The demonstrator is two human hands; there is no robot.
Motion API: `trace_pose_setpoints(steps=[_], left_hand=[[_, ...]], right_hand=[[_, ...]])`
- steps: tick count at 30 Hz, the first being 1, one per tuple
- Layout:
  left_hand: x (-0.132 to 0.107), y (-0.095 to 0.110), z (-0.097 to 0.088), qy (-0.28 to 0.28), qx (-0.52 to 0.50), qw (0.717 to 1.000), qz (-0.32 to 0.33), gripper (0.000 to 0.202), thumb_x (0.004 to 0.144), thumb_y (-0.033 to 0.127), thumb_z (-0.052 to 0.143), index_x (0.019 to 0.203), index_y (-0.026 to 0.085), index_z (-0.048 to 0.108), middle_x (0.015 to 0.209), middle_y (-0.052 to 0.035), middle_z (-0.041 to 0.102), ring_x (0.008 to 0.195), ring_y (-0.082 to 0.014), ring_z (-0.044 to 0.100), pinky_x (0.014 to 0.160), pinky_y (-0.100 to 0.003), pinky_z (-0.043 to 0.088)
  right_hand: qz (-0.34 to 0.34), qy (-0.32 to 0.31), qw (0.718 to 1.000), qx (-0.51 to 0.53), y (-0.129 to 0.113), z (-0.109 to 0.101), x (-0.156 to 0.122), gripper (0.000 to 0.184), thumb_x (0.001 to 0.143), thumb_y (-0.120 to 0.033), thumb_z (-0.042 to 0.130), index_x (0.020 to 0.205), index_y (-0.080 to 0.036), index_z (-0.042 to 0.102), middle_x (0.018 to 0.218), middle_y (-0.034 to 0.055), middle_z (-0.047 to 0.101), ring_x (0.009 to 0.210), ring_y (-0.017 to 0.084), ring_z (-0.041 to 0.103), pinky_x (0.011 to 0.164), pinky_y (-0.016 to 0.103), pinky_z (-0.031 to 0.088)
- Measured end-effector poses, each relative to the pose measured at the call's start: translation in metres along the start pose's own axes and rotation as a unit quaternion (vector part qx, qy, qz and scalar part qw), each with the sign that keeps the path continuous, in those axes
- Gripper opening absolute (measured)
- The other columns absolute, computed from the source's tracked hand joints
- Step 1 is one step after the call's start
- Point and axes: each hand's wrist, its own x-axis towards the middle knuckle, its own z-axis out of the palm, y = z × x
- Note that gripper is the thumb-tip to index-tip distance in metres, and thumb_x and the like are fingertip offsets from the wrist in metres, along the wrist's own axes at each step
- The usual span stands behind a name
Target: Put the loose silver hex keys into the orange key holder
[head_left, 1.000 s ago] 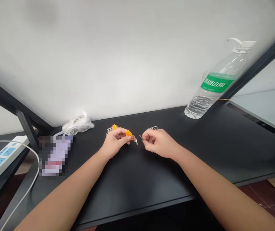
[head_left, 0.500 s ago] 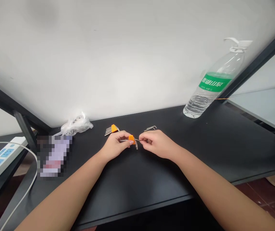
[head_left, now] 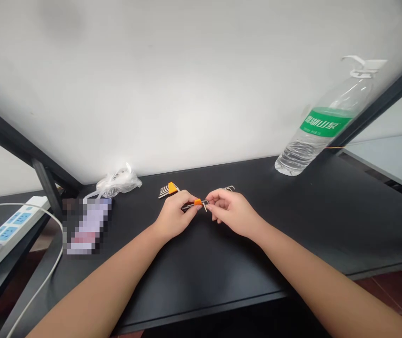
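Note:
My left hand [head_left: 173, 217] is closed around a small orange hex-key holder [head_left: 197, 202] with thin metal keys sticking out of it. My right hand [head_left: 229, 210] pinches a hex key [head_left: 205, 203] at the holder's right end. Both hands hover just above the black table [head_left: 292, 225] near its middle. A second orange holder with several keys [head_left: 168, 189] lies on the table behind my left hand. A couple of loose hex keys [head_left: 229, 188] lie behind my right hand.
A clear water bottle with a green label [head_left: 324, 123] stands at the back right. A crumpled plastic bag [head_left: 118, 182] and a blurred packet [head_left: 87, 225] lie at the left. A white power strip with a cable [head_left: 2, 231] sits on the neighbouring surface, far left.
My right hand has closed the gap to my left hand and now holds a key at the orange holder. The holder in my left hand has turned, showing less orange.

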Motion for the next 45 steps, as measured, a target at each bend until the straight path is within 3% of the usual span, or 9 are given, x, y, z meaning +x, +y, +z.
trace_pose_setpoints(steps=[3, 8, 13, 18, 23, 26, 29, 35, 45], left_hand=[[-0.001, 0.001, 0.0, -0.004, 0.019, 1.0, 0.019, 0.011, 0.097, 0.029, 0.063, 0.094, 0.022, 0.07, 0.09, -0.0044, 0.068, 0.083, -0.0172, 0.064, 0.073, -0.03, 0.053], [-0.003, 0.002, 0.0, -0.033, 0.039, 0.998, 0.029, 0.011, 0.098, 0.025, 0.059, 0.096, 0.022, 0.069, 0.089, -0.0036, 0.066, 0.081, -0.0162, 0.063, 0.073, -0.03, 0.051], [-0.003, 0.002, -0.003, -0.031, 0.035, 0.999, 0.028, 0.011, 0.1, 0.026, 0.056, 0.099, 0.022, 0.067, 0.096, -0.0053, 0.066, 0.086, -0.0178, 0.063, 0.078, -0.032, 0.053], [-0.002, -0.001, -0.003, -0.002, 0.012, 1.0, 0.025, 0.009, 0.1, 0.024, 0.056, 0.1, 0.022, 0.065, 0.101, -0.0059, 0.068, 0.092, -0.0191, 0.064, 0.083, -0.034, 0.054], [-0.003, -0.005, -0.001, -0.003, 0.003, 1.0, 0.019, 0.007, 0.099, 0.024, 0.057, 0.098, 0.021, 0.064, 0.1, -0.0057, 0.068, 0.091, -0.0186, 0.064, 0.083, -0.034, 0.055], [-0.003, -0.004, -0.003, -0.012, 0.013, 1.0, 0.022, 0.008, 0.1, 0.024, 0.057, 0.098, 0.021, 0.064, 0.1, -0.005, 0.068, 0.091, -0.0177, 0.065, 0.084, -0.033, 0.055], [-0.003, 0.0, -0.005, -0.025, 0.037, 0.999, 0.027, 0.009, 0.1, 0.022, 0.055, 0.1, 0.021, 0.065, 0.101, -0.0041, 0.068, 0.092, -0.0172, 0.065, 0.083, -0.031, 0.054], [-0.003, 0.002, -0.005, -0.024, 0.038, 0.998, 0.042, 0.01, 0.101, 0.02, 0.054, 0.1, 0.021, 0.064, 0.101, -0.0038, 0.068, 0.093, -0.017, 0.065, 0.085, -0.031, 0.053], [-0.003, 0.0, -0.003, -0.018, 0.012, 0.999, 0.033, 0.008, 0.101, 0.022, 0.057, 0.1, 0.021, 0.065, 0.1, -0.0034, 0.068, 0.091, -0.0159, 0.064, 0.084, -0.03, 0.053]], right_hand=[[-0.015, -0.015, 1.0, -0.016, 0.0, 0.004, -0.001, 0.019, 0.095, -0.038, 0.062, 0.103, -0.021, 0.065, 0.081, 0.0022, 0.068, 0.068, 0.017, 0.066, 0.064, 0.032, 0.055], [-0.122, -0.018, 0.971, -0.207, -0.01, 0.004, -0.003, 0.01, 0.096, -0.032, 0.059, 0.092, -0.023, 0.059, 0.081, 0.0013, 0.064, 0.069, 0.016, 0.058, 0.063, 0.03, 0.046], [-0.158, 0.003, 0.923, -0.351, 0.003, -0.039, 0.017, 0.01, 0.097, -0.024, 0.057, 0.102, -0.024, 0.066, 0.098, 0.0039, 0.067, 0.083, 0.018, 0.063, 0.076, 0.032, 0.048], [-0.124, -0.008, 0.874, -0.469, 0.036, -0.078, 0.039, 0.018, 0.095, -0.019, 0.056, 0.099, -0.024, 0.073, 0.108, 0.0059, 0.066, 0.088, 0.019, 0.064, 0.077, 0.032, 0.049], [-0.113, -0.007, 0.847, -0.519, 0.036, -0.069, 0.037, 0.019, 0.094, -0.016, 0.052, 0.085, -0.021, 0.068, 0.097, 0.0068, 0.065, 0.086, 0.02, 0.062, 0.072, 0.03, 0.046], [-0.059, -0.023, 0.827, -0.558, 0.023, -0.056, 0.03, 0.013, 0.086, -0.015, 0.057, 0.075, -0.019, 0.061, 0.087, 0.0069, 0.063, 0.074, 0.018, 0.059, 0.062, 0.03, 0.04], [-0.012, -0.026, 0.843, -0.538, 0.01, -0.045, 0.021, 0.011, 0.081, -0.016, 0.058, 0.071, -0.019, 0.054, 0.08, 0.0041, 0.062, 0.063, 0.015, 0.053, 0.057, 0.029, 0.033], [-0.088, -0.072, 0.95, -0.29, -0.009, -0.027, 0.009, 0.007, 0.085, -0.017, 0.056, 0.085, -0.023, 0.053, 0.073, -0.004, 0.058, 0.063, 0.012, 0.05, 0.061, 0.024, 0.039], [-0.089, -0.065, 0.971, -0.211, -0.013, -0.029, 0.007, 0.007, 0.091, -0.021, 0.058, 0.088, -0.023, 0.064, 0.074, -0.0036, 0.058, 0.065, 0.011, 0.05, 0.061, 0.024, 0.04]])
